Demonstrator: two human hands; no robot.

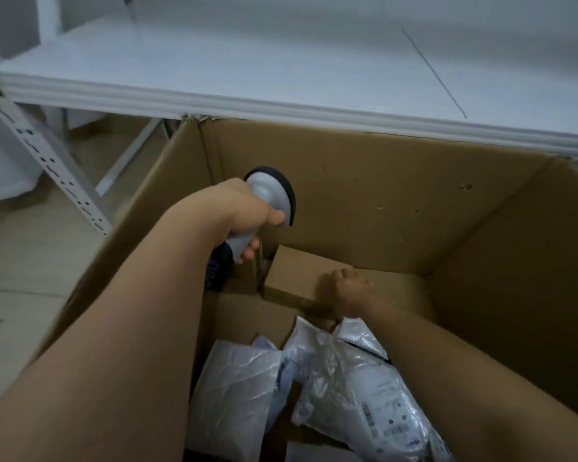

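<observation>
Dim, soft indoor light (no hard shadows), slight motion blur, wide-angle bending at the edges.

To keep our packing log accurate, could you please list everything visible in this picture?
Large cardboard box: one, brown, open, on the floor below the shelf edge.
Small cardboard box: one, brown, inside the large box, far side.
Plastic mailers: at least two, silver-grey, piled in the near part of the large box; one bears barcode labels.
Scanner: one, light grey with a dark rim, held near the large box's far left corner.
Shelf: one, white, beyond the box.
Slotted upright: one, white, at the left.
Floor: pale tiles, left.
Left hand: grips the scanner.
Right hand: on the small cardboard box; grip blurred.
</observation>
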